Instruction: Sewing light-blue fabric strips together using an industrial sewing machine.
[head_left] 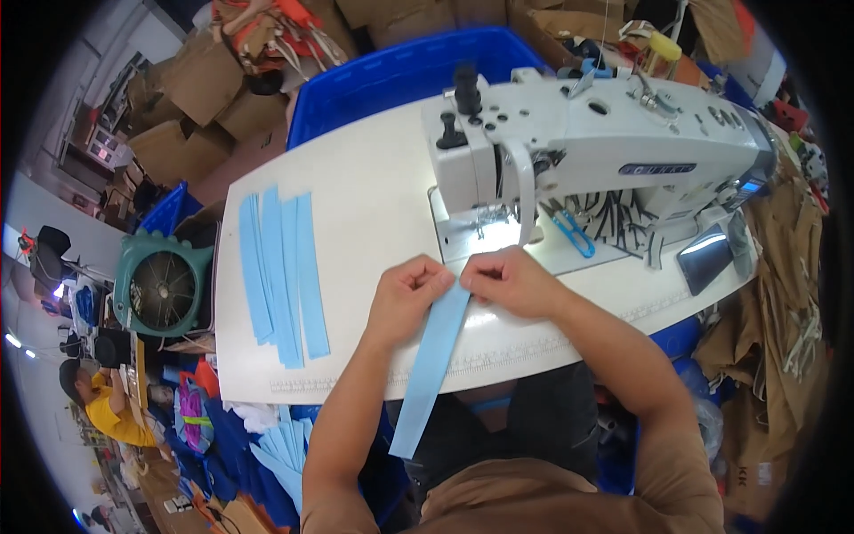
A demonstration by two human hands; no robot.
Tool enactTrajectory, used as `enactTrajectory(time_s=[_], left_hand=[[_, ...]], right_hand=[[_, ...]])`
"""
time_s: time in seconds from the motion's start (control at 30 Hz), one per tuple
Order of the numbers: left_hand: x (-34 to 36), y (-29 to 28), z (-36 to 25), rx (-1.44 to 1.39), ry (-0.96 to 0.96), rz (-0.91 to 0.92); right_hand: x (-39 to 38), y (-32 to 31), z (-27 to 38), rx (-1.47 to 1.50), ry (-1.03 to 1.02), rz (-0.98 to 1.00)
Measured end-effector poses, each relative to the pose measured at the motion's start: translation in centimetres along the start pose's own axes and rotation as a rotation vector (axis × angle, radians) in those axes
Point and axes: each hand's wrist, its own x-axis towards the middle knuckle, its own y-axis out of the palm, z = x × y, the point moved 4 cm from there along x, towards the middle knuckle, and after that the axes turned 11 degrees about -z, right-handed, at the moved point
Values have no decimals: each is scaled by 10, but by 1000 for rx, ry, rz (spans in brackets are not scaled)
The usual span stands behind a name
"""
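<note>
Brown shirt [525, 500] nearest. We see left hand [407, 301] and right hand [514, 283] both pinching blue strip [433, 369] at its top end, near sewing machine [569, 133], likely to steady it; tail extends past table [374, 214] edge.

Behind the white tabletop [356, 169], cardboard boxes [197, 84] are piled upon a brownish floor [249, 156]. At the far left, there are a pale wall [40, 209] and a small bright lamp [12, 340].

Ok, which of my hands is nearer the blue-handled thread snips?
Right. Your right hand is left of the thread snips and slightly closer to you; your left hand is farther left.
</note>
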Motion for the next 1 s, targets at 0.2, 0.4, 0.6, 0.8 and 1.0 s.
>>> enactTrajectory(time_s=[0.2, 0.4, 0.6, 0.8, 1.0], left_hand=[[-6, 2, -6, -17, 34, 72], [0, 3, 5, -88, 34, 49], [-4, 4, -4, -31, 52, 46], [-9, 7, -7, -20, 59, 61], [-3, 1, 4, 72, -4, -79]], right_hand=[[-3, 4, 6, -58, -31, 32], [-1, 0, 7, 1, 19, -2], [-2, -1, 9, -64, 19, 12], [-5, 1, 9, -66, 0, 23], [0, -2, 1, -121, 35, -10]])
